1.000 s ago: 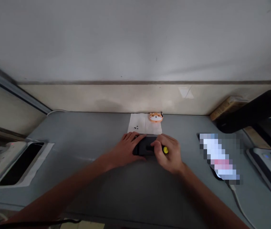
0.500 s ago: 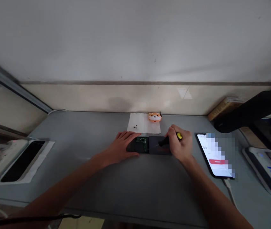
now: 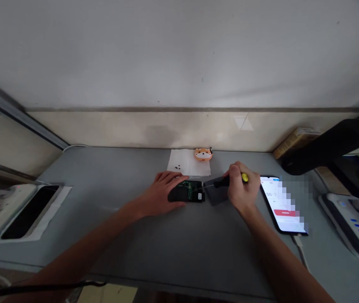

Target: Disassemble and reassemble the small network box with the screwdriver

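Observation:
My left hand [image 3: 157, 195] steadies a black device with an exposed green circuit board [image 3: 191, 191] on the desk, fingers along its far edge and thumb along the near one. A small white label shows at the board's right end. My right hand [image 3: 243, 185] is closed around a screwdriver [image 3: 222, 182] with a black handle and yellow end, its thin shaft pointing left over the board's right end. A dark flat cover [image 3: 215, 195] lies tilted just right of the device, partly beneath the screwdriver and my right hand.
Behind the device, a white paper [image 3: 182, 162] holds several tiny dark screws [image 3: 177, 167] and an orange animal-faced case [image 3: 203, 154]. A lit phone [image 3: 282, 206] on a cable lies at right, near a power strip [image 3: 353, 227]. Another phone [image 3: 30, 212] lies at far left.
The dark cover has come away from the device to the right and turned askew, baring more of the board and its label. My right hand has shifted slightly right with the screwdriver.

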Demonstrator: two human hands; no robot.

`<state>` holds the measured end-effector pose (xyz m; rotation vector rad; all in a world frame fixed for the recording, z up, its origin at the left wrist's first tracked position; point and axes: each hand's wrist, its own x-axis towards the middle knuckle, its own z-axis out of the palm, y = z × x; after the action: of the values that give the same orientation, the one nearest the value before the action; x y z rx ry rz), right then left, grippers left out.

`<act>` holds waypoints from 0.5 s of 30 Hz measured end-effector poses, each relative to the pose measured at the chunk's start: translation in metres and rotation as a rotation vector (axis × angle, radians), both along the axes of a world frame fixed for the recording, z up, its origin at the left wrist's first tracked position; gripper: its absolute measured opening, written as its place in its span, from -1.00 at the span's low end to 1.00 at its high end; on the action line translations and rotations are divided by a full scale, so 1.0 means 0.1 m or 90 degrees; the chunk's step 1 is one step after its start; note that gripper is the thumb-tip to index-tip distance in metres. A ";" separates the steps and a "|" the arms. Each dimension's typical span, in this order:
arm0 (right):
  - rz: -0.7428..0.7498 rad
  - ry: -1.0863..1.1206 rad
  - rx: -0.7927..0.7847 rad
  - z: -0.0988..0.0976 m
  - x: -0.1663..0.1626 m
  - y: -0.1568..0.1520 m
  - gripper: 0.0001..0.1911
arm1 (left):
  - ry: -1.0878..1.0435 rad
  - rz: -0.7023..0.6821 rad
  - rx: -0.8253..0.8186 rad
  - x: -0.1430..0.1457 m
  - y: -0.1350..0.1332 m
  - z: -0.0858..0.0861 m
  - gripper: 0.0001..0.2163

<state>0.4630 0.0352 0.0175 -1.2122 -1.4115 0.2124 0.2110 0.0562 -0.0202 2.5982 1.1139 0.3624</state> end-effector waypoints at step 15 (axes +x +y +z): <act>0.060 -0.082 0.023 -0.05 -0.07 -0.01 -0.66 | -0.037 -0.040 0.046 0.32 -0.04 -0.03 -0.56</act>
<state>0.4564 0.0341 0.0126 -1.1480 -1.5807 0.1761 0.2431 0.0525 -0.0228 2.6598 1.0159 0.4695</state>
